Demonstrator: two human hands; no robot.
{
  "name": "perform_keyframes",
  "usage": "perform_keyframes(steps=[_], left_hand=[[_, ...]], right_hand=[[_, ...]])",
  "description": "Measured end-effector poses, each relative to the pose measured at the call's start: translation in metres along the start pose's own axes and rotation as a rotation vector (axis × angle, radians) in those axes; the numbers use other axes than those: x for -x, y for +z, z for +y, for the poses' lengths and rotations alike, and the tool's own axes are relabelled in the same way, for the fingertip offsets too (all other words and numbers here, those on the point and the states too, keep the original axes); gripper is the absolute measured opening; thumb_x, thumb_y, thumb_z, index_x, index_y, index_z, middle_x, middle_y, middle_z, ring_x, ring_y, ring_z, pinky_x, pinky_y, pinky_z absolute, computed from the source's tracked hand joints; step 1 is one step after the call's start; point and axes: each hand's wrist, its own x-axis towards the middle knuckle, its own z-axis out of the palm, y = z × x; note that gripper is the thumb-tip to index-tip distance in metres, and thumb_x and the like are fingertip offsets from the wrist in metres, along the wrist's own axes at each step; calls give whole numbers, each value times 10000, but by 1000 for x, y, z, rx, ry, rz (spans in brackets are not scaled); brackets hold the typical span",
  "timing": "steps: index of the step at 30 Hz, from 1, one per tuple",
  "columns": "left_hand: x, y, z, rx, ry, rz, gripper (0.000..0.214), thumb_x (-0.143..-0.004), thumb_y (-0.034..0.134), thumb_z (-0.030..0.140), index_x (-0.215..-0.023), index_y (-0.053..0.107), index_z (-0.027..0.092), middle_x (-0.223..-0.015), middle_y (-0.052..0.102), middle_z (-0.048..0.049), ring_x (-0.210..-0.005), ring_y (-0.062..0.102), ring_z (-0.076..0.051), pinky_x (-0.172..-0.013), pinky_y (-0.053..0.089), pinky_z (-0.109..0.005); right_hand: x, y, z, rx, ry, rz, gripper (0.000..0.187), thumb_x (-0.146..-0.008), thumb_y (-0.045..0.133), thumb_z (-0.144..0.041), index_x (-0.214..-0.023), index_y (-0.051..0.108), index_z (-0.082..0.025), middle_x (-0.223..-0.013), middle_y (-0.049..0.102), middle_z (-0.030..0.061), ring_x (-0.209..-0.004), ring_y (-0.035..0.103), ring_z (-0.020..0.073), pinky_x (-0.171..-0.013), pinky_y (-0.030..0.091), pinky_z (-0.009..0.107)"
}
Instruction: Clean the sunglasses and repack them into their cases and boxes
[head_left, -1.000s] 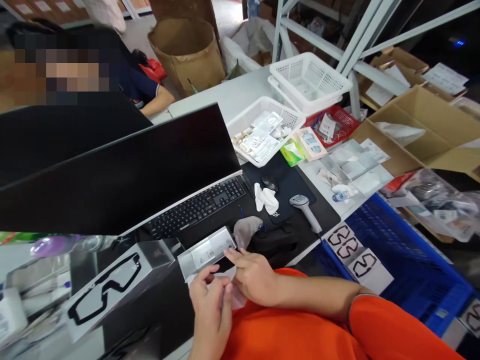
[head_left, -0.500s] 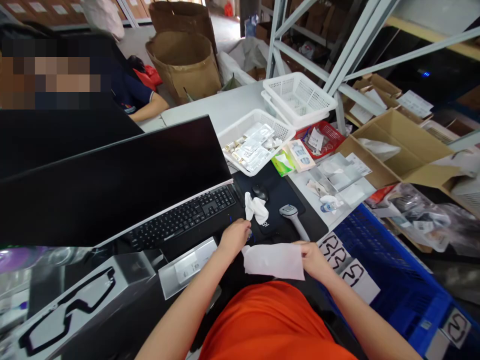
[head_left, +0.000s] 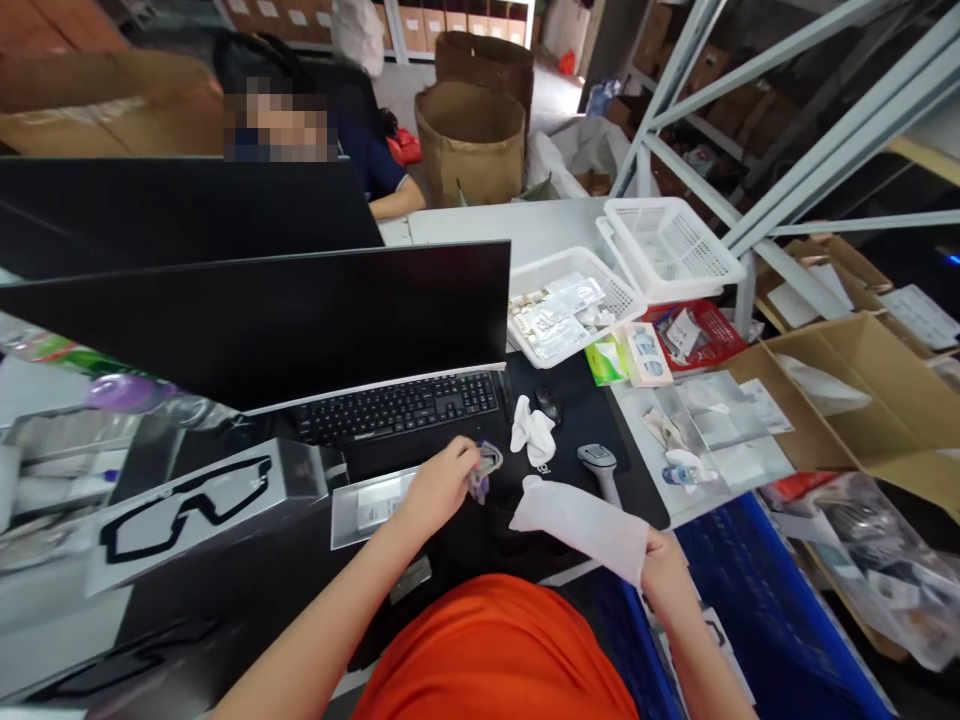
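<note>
Right hand (head_left: pixel 664 575) pinches one end of a white soft sheet (head_left: pixel 577 527), fingers pressed together on it. Sheet's long axis runs up-left from that grip across the black desk mat (head_left: pixel 637 490), free end pointing toward a crumpled white cloth (head_left: pixel 533 431). Right hand is the nearer one. Left hand (head_left: pixel 442 487) sits off the free end, its grip closed on a small grey-purple scrap (head_left: pixel 484 472), partly hidden; can't tell the material. Silver labelled box (head_left: pixel 371 503) lies just left of that hand. Barcode scanner (head_left: pixel 598 465) rests just above the sheet, not touching.
</note>
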Motion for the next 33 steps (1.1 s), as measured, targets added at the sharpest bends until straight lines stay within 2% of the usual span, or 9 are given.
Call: perform_keyframes(steps=[3,5,9,13,18,22,26,30,33], left_hand=[[67,-18,-26,23,-60,193,307,-849,445,67,-988,678,210,-1345,596,-102,-1096,658,-228,-879,550,-340],[107,-13,-38,38,-83,259,312,-859,417,114,-945,699,215,-1313,641,-105,-1132,656,-251,-909,548,-358],[157,24,-43,90,-126,285,313,-869,428,167,-949,717,256,-1134,750,-36,-1041,706,-206,-883,564,-293],[183,60,-38,108,-185,316,322,-806,433,90,-873,708,243,-1200,734,-50,-1066,708,-216,-882,573,-310],[200,83,-27,79,-344,465,320,-832,515,173,-1116,660,169,-1265,650,-161,-1133,657,-281,-971,548,-417],[193,92,-20,55,-396,517,294,-850,613,309,-1105,652,169,-1172,663,-159,-1039,659,-297,-879,574,-423],[185,92,-22,50,-368,508,210,-908,488,152,-979,675,218,-1091,697,-94,-944,669,-218,-756,565,-297],[183,86,-28,63,-420,526,273,-943,443,127,-1048,676,221,-987,711,-89,-946,682,-218,-760,567,-285],[181,76,-27,85,-435,506,345,-905,441,78,-1089,689,233,-1131,717,-99,-998,698,-233,-784,574,-294]], right_hand=[[-15,13,-10,-34,-6,-77,305,-609,857,-404,-820,834,-185,-886,798,121,-875,753,350,-779,634,431],[-23,27,-15,-38,-15,-152,326,-606,862,-424,-822,834,-181,-827,795,118,-879,755,353,-782,634,441],[-29,59,-24,-15,-37,-296,338,-611,864,-444,-811,832,-173,-798,791,119,-910,752,356,-811,629,450],[-24,82,-31,0,-53,-401,307,-630,863,-438,-793,830,-179,-854,795,125,-936,744,360,-825,622,456],[-13,93,-37,10,-29,-445,302,-645,857,-449,-783,832,-182,-871,793,138,-932,738,383,-823,620,475],[-2,100,-35,51,15,-466,361,-665,817,-506,-805,830,-173,-829,794,120,-885,745,381,-794,624,481],[12,105,-30,76,11,-477,424,-697,767,-559,-848,832,-167,-778,789,105,-906,744,391,-797,625,494],[22,105,-22,56,-27,-418,414,-714,768,-542,-890,828,-171,-811,793,113,-977,738,383,-830,623,470],[21,102,-18,-3,-57,-369,371,-694,821,-463,-922,822,-170,-932,796,140,-1020,730,371,-888,607,447]])
